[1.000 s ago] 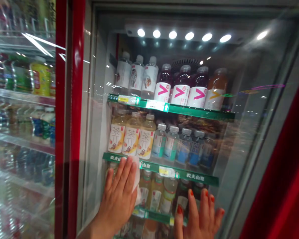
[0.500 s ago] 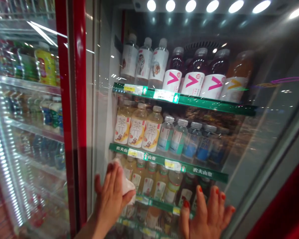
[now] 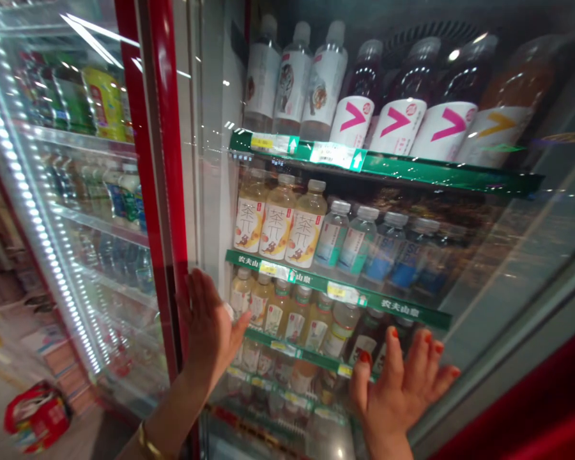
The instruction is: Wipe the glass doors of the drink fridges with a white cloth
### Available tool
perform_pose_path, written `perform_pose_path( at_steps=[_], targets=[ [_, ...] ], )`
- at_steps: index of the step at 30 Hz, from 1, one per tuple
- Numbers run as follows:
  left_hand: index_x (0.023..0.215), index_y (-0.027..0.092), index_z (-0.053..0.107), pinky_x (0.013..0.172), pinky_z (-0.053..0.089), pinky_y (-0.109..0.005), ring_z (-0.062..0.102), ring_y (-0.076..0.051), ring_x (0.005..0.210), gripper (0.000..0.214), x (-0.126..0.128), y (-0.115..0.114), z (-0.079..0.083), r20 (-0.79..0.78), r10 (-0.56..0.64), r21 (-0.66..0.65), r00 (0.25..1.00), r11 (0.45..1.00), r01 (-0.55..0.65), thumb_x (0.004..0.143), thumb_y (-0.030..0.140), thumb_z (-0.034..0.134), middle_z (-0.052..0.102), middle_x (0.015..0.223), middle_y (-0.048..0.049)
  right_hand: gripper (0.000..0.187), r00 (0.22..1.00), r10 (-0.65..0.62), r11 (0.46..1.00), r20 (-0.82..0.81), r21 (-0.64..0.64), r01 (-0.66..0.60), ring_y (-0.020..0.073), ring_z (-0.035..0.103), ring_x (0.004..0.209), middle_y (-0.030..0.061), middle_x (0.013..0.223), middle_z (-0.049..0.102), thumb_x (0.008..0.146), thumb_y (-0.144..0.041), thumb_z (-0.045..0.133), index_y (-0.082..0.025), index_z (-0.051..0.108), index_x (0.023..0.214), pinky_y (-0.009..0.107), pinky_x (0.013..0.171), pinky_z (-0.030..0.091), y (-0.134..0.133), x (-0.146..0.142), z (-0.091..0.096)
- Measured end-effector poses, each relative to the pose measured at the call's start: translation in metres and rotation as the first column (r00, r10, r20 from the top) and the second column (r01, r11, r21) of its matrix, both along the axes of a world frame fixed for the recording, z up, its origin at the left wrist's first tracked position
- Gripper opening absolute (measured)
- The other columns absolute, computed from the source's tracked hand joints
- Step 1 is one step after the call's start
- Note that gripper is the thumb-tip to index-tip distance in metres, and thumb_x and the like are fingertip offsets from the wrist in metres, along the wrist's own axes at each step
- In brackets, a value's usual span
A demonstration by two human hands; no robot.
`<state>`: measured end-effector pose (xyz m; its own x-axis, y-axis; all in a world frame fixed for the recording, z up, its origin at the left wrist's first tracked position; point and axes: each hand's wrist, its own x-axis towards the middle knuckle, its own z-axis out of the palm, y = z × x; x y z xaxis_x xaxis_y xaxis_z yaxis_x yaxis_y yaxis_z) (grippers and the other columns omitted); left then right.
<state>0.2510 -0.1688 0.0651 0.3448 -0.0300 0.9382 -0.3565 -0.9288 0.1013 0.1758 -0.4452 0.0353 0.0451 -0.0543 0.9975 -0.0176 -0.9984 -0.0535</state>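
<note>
The red door frame (image 3: pixel 170 191) is standing at far left. The left hand (image 3: pixel 209 326) is pressing on the glass door (image 3: pixel 498 255) just beside it, grip wide, a white tissue (image 3: pixel 229 311) showing at the palm, hold unclear. The right hand (image 3: pixel 402 383) is pressing on that glass, grip wide, fingers spread, before bottled drinks (image 3: pixel 340 326) under a green-edged shelf (image 3: pixel 388 300).

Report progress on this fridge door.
Done: nothing on the glass door shows finished. In hand: the left hand presses a white tissue low on the glass; the right hand lies flat beside it. Still left: the upper glass, which neither hand touches.
</note>
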Motion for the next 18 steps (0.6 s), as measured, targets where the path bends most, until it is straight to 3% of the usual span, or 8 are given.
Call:
perform_pose_path(
  at_steps=[2,5,8,10,12,13,15,18],
  targets=[
    [0.174,0.011,-0.017,0.141,0.009,-0.068,-0.007,-0.041,0.173,0.106,0.004,-0.002,0.021,-0.021,-0.012,-0.103,1.000,0.995,0.010,0.106,0.039,0.059,-0.010,0.184,-0.0261,0.076,1.000,-0.012,1.000,-0.007,-0.009,0.012,0.0473,0.034,0.166,0.0147,0.182,0.031,0.103,-0.032,0.059,-0.029,0.035,0.174,0.086,0.127,0.023,0.001,0.001,0.000],
    [0.175,0.008,-0.014,0.142,0.010,-0.065,-0.010,-0.036,0.173,0.104,-0.003,-0.050,0.036,0.001,-0.137,-0.016,0.991,0.990,0.137,0.108,0.054,0.052,-0.010,0.184,-0.0226,0.079,0.999,-0.015,1.000,-0.028,-0.014,0.015,0.0473,0.033,0.166,0.0163,0.182,0.031,0.101,-0.029,0.059,-0.028,0.033,0.175,0.086,0.127,0.023,0.001,0.001,0.000],
    [0.177,0.010,0.012,0.144,0.002,-0.049,-0.004,-0.026,0.174,0.097,-0.021,-0.086,0.008,0.079,-0.262,0.303,0.962,0.925,0.227,0.106,0.062,0.051,0.001,0.186,-0.0123,0.079,0.999,-0.017,1.000,-0.046,-0.026,0.016,0.0463,0.032,0.167,0.0160,0.183,0.028,0.102,-0.028,0.058,-0.028,0.031,0.176,0.086,0.127,0.024,0.000,-0.002,0.001],
    [0.176,0.022,0.025,0.144,-0.003,-0.043,-0.002,-0.019,0.174,0.083,-0.027,-0.077,-0.017,0.076,-0.269,0.446,0.960,0.870,0.209,0.107,0.058,0.053,0.013,0.185,-0.0028,0.079,0.997,-0.014,0.999,-0.070,-0.040,0.011,0.0451,0.030,0.168,0.0150,0.185,0.024,0.103,-0.029,0.058,-0.028,0.029,0.176,0.084,0.128,0.023,-0.001,-0.005,0.001],
    [0.177,0.027,0.021,0.143,-0.008,-0.048,-0.002,-0.014,0.173,0.078,-0.025,-0.050,-0.027,0.074,-0.223,0.441,0.972,0.881,0.169,0.109,0.050,0.052,0.028,0.182,-0.0032,0.080,0.993,-0.006,0.999,-0.121,-0.048,0.000,0.0436,0.026,0.170,0.0139,0.186,0.019,0.104,-0.030,0.057,-0.028,0.026,0.177,0.081,0.130,0.022,-0.001,-0.009,0.001],
    [0.178,0.022,0.012,0.142,-0.010,-0.051,-0.003,-0.016,0.173,0.083,-0.021,-0.038,-0.023,0.060,-0.176,0.404,0.983,0.904,0.137,0.110,0.044,0.053,0.031,0.181,-0.0091,0.080,0.989,-0.002,0.999,-0.150,-0.047,-0.005,0.0433,0.024,0.170,0.0138,0.186,0.016,0.105,-0.031,0.057,-0.027,0.023,0.178,0.080,0.131,0.021,-0.001,-0.011,0.001],
    [0.177,0.010,0.000,0.140,-0.006,-0.062,-0.002,-0.026,0.173,0.095,-0.013,-0.025,0.005,0.033,-0.087,0.285,0.996,0.956,0.074,0.108,0.041,0.058,0.023,0.181,-0.0237,0.081,0.980,-0.007,0.999,-0.200,-0.043,-0.001,0.0431,0.021,0.171,0.0141,0.187,0.012,0.106,-0.033,0.056,-0.026,0.019,0.178,0.080,0.131,0.019,0.000,-0.015,0.003],
    [0.173,-0.002,-0.007,0.138,0.007,-0.072,-0.006,-0.039,0.172,0.108,-0.003,-0.045,0.072,0.011,-0.071,0.116,0.997,0.991,0.069,0.105,0.044,0.064,0.000,0.180,-0.0376,0.081,0.965,-0.046,0.998,-0.257,-0.042,0.036,0.0428,0.018,0.172,0.0143,0.187,0.007,0.108,-0.038,0.055,-0.026,0.016,0.178,0.082,0.131,0.015,0.002,-0.021,0.009]
  ],
)
